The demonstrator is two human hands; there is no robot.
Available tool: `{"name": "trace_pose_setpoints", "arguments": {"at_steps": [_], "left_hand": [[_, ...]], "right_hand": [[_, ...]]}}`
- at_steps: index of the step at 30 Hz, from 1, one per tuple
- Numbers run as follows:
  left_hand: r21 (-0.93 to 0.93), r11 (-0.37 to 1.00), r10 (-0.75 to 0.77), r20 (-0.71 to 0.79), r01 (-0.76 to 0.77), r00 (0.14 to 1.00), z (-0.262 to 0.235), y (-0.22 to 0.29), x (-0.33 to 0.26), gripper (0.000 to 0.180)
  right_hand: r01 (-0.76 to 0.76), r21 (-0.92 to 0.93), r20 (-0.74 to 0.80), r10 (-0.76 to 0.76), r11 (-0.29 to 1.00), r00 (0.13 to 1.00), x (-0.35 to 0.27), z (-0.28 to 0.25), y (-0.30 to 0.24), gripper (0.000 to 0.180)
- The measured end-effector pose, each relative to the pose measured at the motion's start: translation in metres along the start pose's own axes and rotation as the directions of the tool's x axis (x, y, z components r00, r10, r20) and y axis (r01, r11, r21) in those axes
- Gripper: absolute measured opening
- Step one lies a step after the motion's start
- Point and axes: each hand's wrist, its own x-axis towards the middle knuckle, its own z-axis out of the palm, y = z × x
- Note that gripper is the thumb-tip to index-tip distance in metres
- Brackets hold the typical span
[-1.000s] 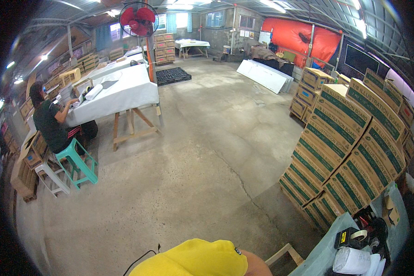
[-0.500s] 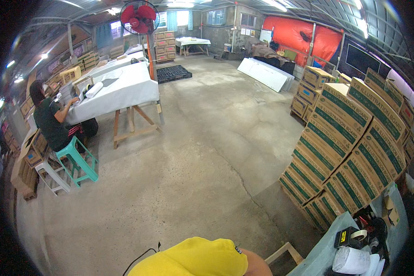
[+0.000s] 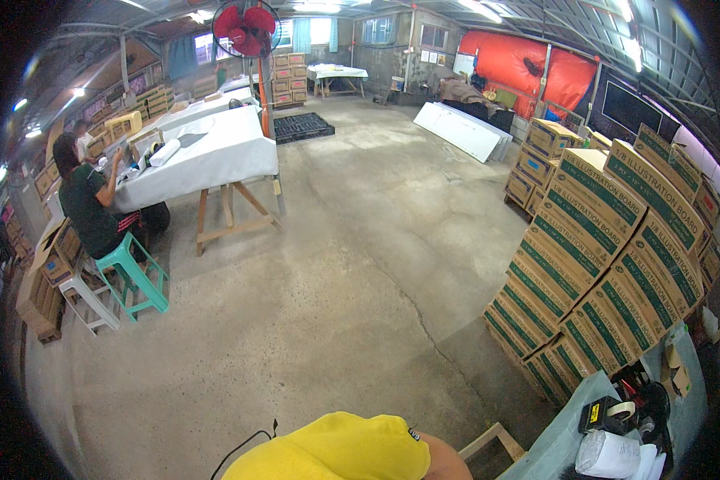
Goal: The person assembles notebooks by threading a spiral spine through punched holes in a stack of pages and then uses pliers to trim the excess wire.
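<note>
Neither of my hands shows. At the lower edge my yellow shirt [image 3: 328, 448] fills the middle, with a strip of my bare arm [image 3: 446, 460] at its right side. Closest to that arm is a wooden frame [image 3: 488, 438] near the floor. Farther right stands a low surface with a pale green cover [image 3: 554, 428]. On it lie a black tape dispenser [image 3: 596, 414] with a roll of tape, a white plastic-wrapped bundle [image 3: 608, 454] and some dark items I cannot make out.
Stacked brown cartons with green bands [image 3: 592, 208] rise at right. At left a person [image 3: 80, 200] sits on a green stool [image 3: 136, 276] at a white-covered table [image 3: 208, 156], beside a white stool [image 3: 92, 304]. A red fan [image 3: 246, 30], black pallet [image 3: 296, 126] and white boards [image 3: 460, 132] stand farther back.
The seated person has lifted a hand from the tabletop and sits more upright. Another person has come into sight behind them. My view has shifted very slightly.
</note>
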Motion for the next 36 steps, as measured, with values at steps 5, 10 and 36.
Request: {"name": "trace_pose_setpoints", "arguments": {"at_steps": [5,10,36], "left_hand": [[0.031,0.999,0.019,-0.044,-0.018,0.999,0.002,-0.002,-0.001,0.039],[-0.009,1.000,0.025,-0.041,-0.026,0.999,0.005,-0.002,-0.001,0.040],[-0.160,0.986,-0.050,-0.041,0.043,0.998,-0.004,0.017,-0.001,0.030]], "right_hand": [[0.017,0.009,0.004,-0.017,1.000,1.000,0.003,-0.002,-0.003,0.034],[-0.001,0.005,-0.004,0.001,1.000,1.000,-0.001,-0.005,-0.006,0.034],[-0.045,0.166,0.333,-0.013,0.985,0.943,0.011,-0.076,-0.040,0.035]]}}
